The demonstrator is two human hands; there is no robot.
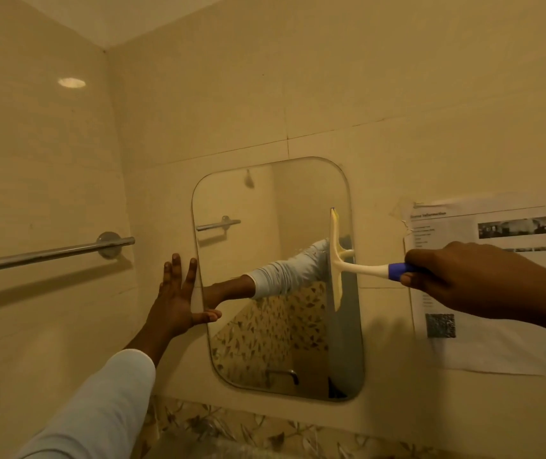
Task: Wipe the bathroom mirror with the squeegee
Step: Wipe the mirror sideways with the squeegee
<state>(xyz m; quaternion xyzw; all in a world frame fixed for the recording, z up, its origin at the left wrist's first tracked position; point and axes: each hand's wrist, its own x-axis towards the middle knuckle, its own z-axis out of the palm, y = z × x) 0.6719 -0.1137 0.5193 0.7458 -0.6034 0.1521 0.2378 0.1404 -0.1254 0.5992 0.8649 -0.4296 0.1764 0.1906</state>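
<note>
The squeegee (337, 260) stands with its pale blade upright against the glass at about 3 o'clock on the mirror (238, 200), close to the right edge, its upper tip near 2 o'clock and its lower end near 4 o'clock. Its white neck runs off toward 4 o'clock into a blue grip, and the right hand (457, 276) has its fingers and thumb curled round that grip. The left hand (175, 299) lies at 9 o'clock with fingers spread and straight, flat on the wall tile just beside the mirror's left edge, the thumb reaching onto the rim of the glass; it holds nothing. The mirror is a frameless, round-cornered pane, and most of its face looks unwiped from here, so the pass seems to be near its start. Farther out, a chrome towel bar (49, 253) sits at 9 o'clock on the side wall, a taped paper notice (497, 346) hangs at 3 o'clock right behind the right wrist, and a leaf-patterned tile band (218, 425) runs at 6 o'clock. The likely troubles: a blade tilted off flat would skip and leave streaks; starting this near the edge could let one end ride off the glass; the thumb may smear the rim; and the forearm could brush the notice loose.
</note>
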